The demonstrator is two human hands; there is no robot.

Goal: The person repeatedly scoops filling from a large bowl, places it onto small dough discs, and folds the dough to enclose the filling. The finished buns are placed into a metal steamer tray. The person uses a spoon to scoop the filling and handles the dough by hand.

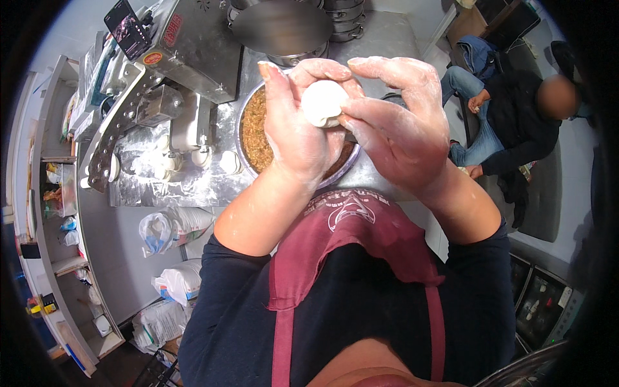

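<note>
A round white piece of dough (325, 99), gathered into folds at its lower edge, rests in the cupped palm of my left hand (297, 126). The thumb and fingertips of my right hand (406, 121) pinch that folded edge. Flour coats both hands. Beneath them stands a round basin (349, 169) of brown minced filling (254, 133), partly hidden by my hands and forearms. Whether filling is inside the dough cannot be seen. Left of the basin, a flat dough round (230, 162) and several more dough pieces (168, 164) lie on the floured metal worktop (203, 193).
A stainless steel machine (200, 53) stands at the back left, with a phone (126, 30) propped on it. Stacked metal steamers (344, 19) are at the back. A seated person (520, 121) is on the right. Plastic sacks (186, 226) and a shelf unit (63, 169) are at left.
</note>
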